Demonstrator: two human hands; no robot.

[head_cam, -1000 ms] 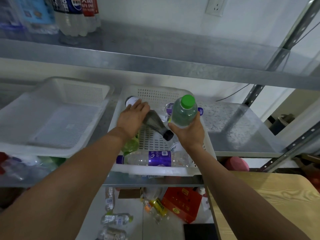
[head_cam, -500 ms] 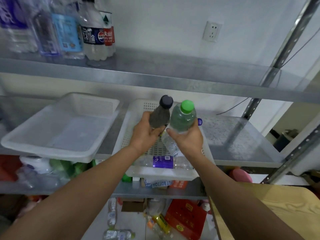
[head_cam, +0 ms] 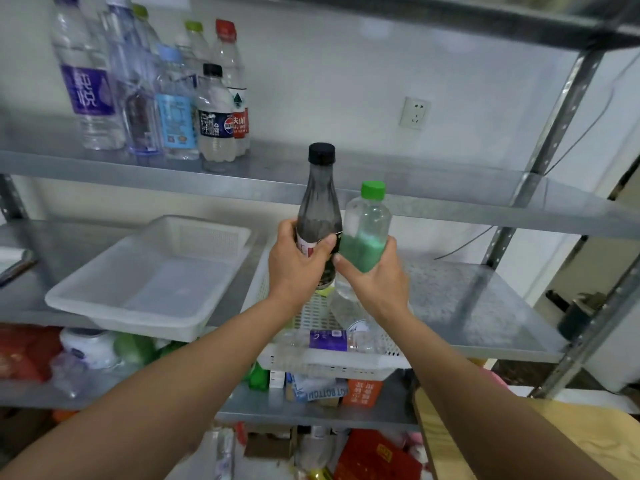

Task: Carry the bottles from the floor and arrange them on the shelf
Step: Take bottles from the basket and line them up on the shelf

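Note:
My left hand (head_cam: pixel 298 265) grips a dark smoky bottle (head_cam: pixel 319 202) with a black cap, held upright. Beside it, my right hand (head_cam: pixel 372 282) holds a clear bottle with a green cap and green label (head_cam: pixel 367 230), also upright. The two bottles almost touch in front of the edge of the upper metal shelf (head_cam: pixel 433 202). Several bottles (head_cam: pixel 166 98) stand in a group at the left of that shelf. Below my hands, a white perforated basket (head_cam: pixel 332 362) holds a clear bottle with a purple label (head_cam: pixel 329 341) lying on its side.
An empty white tray (head_cam: pixel 149 289) sits left of the basket on the middle shelf (head_cam: pixel 485 306). Boxes and bottles crowd the lower shelf (head_cam: pixel 311 407) and floor. A wooden table (head_cam: pixel 519 441) is at lower right. A wall socket (head_cam: pixel 414 112) is behind the upper shelf.
Both hands have risen from the basket with their bottles toward the upper shelf. The dark bottle went from tilted to upright. My view has tilted upward.

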